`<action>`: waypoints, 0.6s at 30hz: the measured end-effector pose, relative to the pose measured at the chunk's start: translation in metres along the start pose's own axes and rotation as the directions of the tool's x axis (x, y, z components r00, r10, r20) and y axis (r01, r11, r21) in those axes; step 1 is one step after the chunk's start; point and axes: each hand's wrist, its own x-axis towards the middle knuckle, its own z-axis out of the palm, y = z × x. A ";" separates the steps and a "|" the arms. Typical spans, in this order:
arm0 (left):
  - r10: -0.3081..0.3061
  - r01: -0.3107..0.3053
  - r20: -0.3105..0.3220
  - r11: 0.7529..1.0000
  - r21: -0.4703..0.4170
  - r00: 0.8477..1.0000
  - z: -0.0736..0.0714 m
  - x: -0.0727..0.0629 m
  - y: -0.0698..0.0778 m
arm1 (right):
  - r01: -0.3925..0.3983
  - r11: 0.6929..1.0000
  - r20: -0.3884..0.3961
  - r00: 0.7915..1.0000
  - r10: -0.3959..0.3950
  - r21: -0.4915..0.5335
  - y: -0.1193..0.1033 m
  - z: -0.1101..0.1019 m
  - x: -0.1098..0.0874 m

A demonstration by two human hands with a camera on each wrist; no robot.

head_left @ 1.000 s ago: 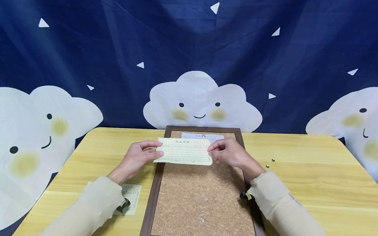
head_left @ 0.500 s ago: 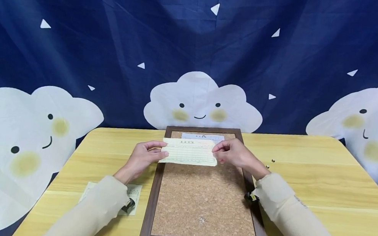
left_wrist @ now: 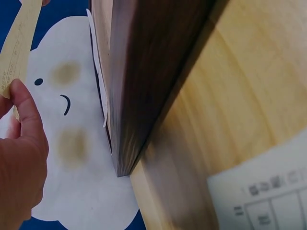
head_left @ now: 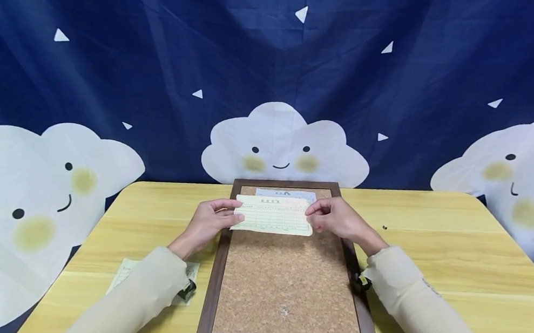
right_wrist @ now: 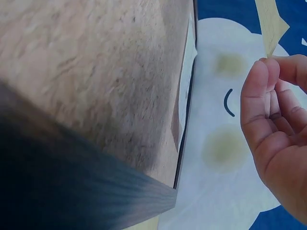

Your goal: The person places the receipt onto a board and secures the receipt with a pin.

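Note:
A pale yellow printed form (head_left: 271, 217) is stretched between both hands over the upper part of a brown-framed cork board (head_left: 288, 288). My left hand (head_left: 209, 221) pinches its left edge between thumb and fingers. At the right edge, my right hand (head_left: 337, 218) grips it with thumb and fingertips. Just behind the form, a whitish printed sheet (head_left: 288, 194) lies at the top of the board, partly covered. The right wrist view shows the form's corner (right_wrist: 272, 33) pinched in the fingertips, apart from the cork (right_wrist: 96, 72).
Another printed form (head_left: 124, 272) lies on the wooden table (head_left: 458, 252) left of the board, partly under the left sleeve. A small shiny metal piece (head_left: 385, 228) sits right of the board. A dark blue cloud-patterned curtain (head_left: 177, 43) hangs behind the table.
Both hands and the yellow form have shifted a little to the right over the board. One of two small metal pieces is now hidden by the right arm.

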 end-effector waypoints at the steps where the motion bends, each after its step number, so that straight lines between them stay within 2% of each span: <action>1: 0.000 0.000 0.002 1.000 0.000 1.000 0.001 0.000 0.000 | 0.001 1.000 0.001 1.000 -0.001 0.003 0.001 -0.001 0.000; 18: -0.005 0.005 0.043 1.000 0.008 0.999 0.014 0.006 -0.007 | 0.015 1.000 -0.033 0.999 -0.015 -0.002 0.007 -0.008 -0.006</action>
